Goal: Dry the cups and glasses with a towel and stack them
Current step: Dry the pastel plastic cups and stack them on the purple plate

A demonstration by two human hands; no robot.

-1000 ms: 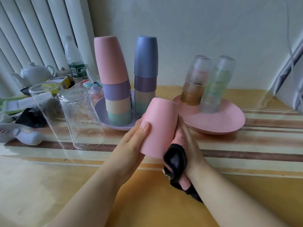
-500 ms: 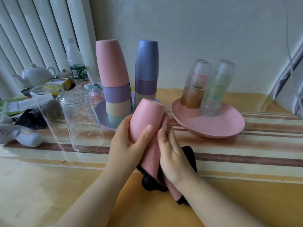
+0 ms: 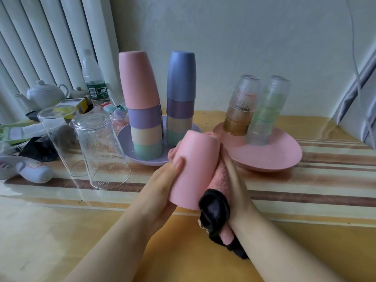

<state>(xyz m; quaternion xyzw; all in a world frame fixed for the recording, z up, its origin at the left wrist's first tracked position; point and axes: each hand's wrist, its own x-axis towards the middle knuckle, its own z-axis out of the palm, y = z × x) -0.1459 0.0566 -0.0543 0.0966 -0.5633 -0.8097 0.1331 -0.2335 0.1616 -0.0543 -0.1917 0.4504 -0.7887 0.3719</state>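
I hold a pink cup (image 3: 195, 167) upside down above the table's front. My left hand (image 3: 160, 188) grips its left side. My right hand (image 3: 236, 188) presses a pink and black towel (image 3: 217, 210) against its right side; the towel wraps behind the cup. Two stacks of upturned plastic cups, one topped pink (image 3: 140, 102) and one topped blue (image 3: 181, 92), stand on a purple plate (image 3: 126, 137). Two stacks of textured glasses (image 3: 240, 106) (image 3: 266, 110) stand on a pink plate (image 3: 270, 159). Two clear glasses (image 3: 99, 151) (image 3: 59, 135) stand upside down at the left.
At the far left lie a white teapot (image 3: 43, 94), a water bottle (image 3: 93, 78), a small jar (image 3: 118, 119), boxes, a black cloth (image 3: 38, 149) and a white device (image 3: 26, 167). The table has a glossy striped cover (image 3: 305, 192). A wall is behind.
The cup has turned and tilted in my hands. My right hand slid with the towel from the front of the cup round to its right side and back.
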